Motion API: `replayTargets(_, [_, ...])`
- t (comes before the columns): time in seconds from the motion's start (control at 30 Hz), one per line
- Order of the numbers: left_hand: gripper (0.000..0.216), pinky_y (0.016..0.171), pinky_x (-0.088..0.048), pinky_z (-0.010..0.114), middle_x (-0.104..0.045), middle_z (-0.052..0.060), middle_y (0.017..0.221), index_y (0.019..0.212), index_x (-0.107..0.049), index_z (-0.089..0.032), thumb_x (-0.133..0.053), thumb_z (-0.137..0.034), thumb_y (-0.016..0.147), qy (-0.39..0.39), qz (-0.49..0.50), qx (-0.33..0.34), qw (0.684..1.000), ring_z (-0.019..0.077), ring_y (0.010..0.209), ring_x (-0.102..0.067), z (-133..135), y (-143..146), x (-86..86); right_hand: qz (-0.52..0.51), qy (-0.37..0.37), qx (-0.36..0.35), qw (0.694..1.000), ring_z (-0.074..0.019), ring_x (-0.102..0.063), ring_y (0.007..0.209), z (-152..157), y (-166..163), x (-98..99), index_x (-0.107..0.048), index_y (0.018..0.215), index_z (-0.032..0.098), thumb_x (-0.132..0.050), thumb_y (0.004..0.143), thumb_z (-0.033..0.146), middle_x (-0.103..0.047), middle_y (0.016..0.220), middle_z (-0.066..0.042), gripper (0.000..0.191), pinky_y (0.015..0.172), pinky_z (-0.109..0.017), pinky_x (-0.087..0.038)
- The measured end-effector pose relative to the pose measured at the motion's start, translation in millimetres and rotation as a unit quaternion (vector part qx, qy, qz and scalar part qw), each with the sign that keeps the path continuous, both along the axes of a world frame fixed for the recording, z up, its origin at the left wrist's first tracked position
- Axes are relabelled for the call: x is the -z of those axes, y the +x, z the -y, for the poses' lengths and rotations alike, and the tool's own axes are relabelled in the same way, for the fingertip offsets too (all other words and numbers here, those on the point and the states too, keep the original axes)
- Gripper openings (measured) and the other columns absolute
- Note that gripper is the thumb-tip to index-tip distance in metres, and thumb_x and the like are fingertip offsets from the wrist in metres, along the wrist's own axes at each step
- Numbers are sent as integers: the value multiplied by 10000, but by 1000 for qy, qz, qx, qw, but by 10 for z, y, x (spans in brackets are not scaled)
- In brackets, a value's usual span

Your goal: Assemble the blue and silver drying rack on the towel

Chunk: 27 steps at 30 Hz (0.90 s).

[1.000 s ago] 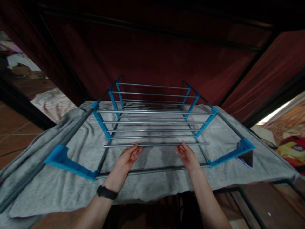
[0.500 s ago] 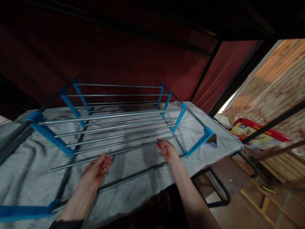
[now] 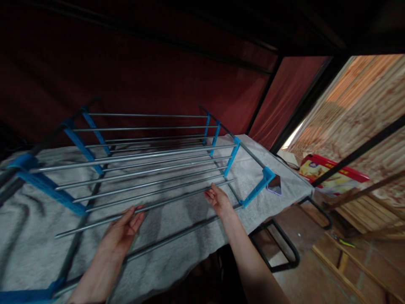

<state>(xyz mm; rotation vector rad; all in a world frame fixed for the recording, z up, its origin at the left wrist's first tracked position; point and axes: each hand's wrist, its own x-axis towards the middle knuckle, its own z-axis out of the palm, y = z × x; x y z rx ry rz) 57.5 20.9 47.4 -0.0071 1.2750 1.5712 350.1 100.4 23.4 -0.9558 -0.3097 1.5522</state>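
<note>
A loose grey metal rod (image 3: 174, 200) lies across both my hands, low over the cloth and in front of a rack. My left hand (image 3: 123, 226) grips it towards its left end, thumb on top and fingers below. Nearer the right end, my right hand (image 3: 218, 200) pinches the same rod between thumb and fingertips. Beyond it stands the rack, with several metal bars (image 3: 136, 158) running between blue plastic brackets (image 3: 232, 157). Neither end of the held rod appears to touch a bracket. Closer to me, a thicker frame tube (image 3: 177, 234) passes beneath my forearms.
Grey cloth (image 3: 190, 261) covers the table. A phone (image 3: 274, 185) lies by the front right blue bracket (image 3: 257, 190). To the right are a red and yellow box (image 3: 332, 173), a dark metal leg frame (image 3: 284, 245) and wooden pieces (image 3: 343, 261) on the floor. A dark red wall rises behind.
The view has turned slightly, so the rack and table sit further left in the picture. Both hands keep their hold on the rod, with little visible movement against the rack.
</note>
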Motion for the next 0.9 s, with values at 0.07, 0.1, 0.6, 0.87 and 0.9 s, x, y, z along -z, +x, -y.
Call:
replayTargets(0.07, [214,681,-631,225,-730,60,814,755,-651,-132,-520,-5,867,0,9,2,1000,134,744,-724,0,-12,-4,3,-7,0,1000,-146,-680,585,-9,-2,21,-555,679,216,-821,770,313,-640,553,39,298,684,-288,-605])
replayTargets(0.1, [217,693,-636,239,-733,65,823,741,-642,-134,-516,-3,860,2,13,3,1000,145,773,-730,1,-16,-8,5,-12,0,1000,-145,-679,579,-14,-3,34,-552,681,216,-817,774,317,-638,550,40,298,676,-287,-605])
replayTargets(0.6, [258,628,-632,216,-704,33,719,706,-630,-118,-512,-12,910,-6,-2,-4,1000,132,670,-723,25,13,-10,2,2,3,1000,-147,-709,670,-35,44,43,-618,717,201,-743,787,184,-746,696,-15,144,718,-284,-614])
replayTargets(0.87, [244,560,-606,192,-699,38,680,695,-625,-124,-540,-24,901,-15,1,-4,1000,143,642,-719,11,42,-44,-8,0,19,1000,-143,-675,592,-63,60,80,-576,661,211,-786,765,217,-670,569,21,234,717,-299,-620])
replayTargets(0.9, [241,574,-612,199,-703,38,690,701,-634,-123,-540,-22,899,-12,3,-3,1000,140,643,-717,8,45,-45,-12,0,21,1000,-143,-675,593,-66,66,80,-574,657,208,-787,764,213,-671,569,18,238,721,-298,-620])
